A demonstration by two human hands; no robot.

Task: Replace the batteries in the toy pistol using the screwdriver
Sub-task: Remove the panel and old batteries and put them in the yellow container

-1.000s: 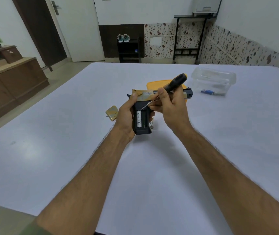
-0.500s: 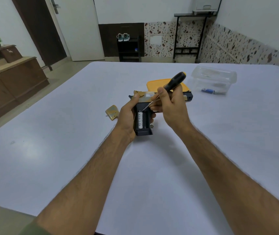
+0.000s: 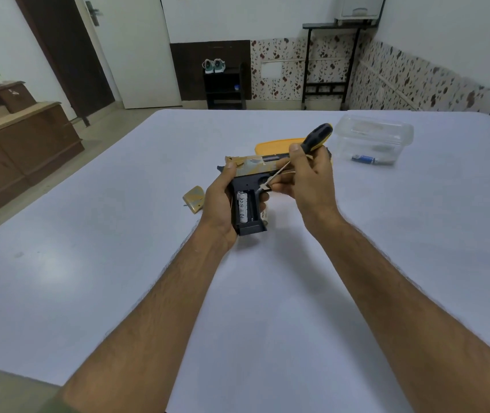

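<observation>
**Open compartment, loose cell, sharp tip close by**

The left hand (image 3: 220, 204) wraps the pistol (image 3: 248, 201) by its grip, holding it above the table (image 3: 88, 263) with the open battery bay facing up. The right hand (image 3: 306, 180) is closed round the screwdriver (image 3: 312, 141), its handle sticking up and away and its shaft angled down toward the top of the bay.

Risks, as I judge them: the tip could slip off the cell and jab the left fingers curled just beside the bay. Prying too hard could bend a contact spring or flick the battery (image 3: 243, 205) out across the table. The pistol rides in one hand only, so a strong push could twist it loose. The cover (image 3: 193, 198) lies near the left wrist and could be knocked away.

Count: one pistol, one screwdriver, one cover, one battery plainly seated in the bay, another cell (image 3: 264, 216) partly hidden just behind the grip, one clear box (image 3: 373, 135) holding a blue item, one orange lid (image 3: 276, 143).
</observation>
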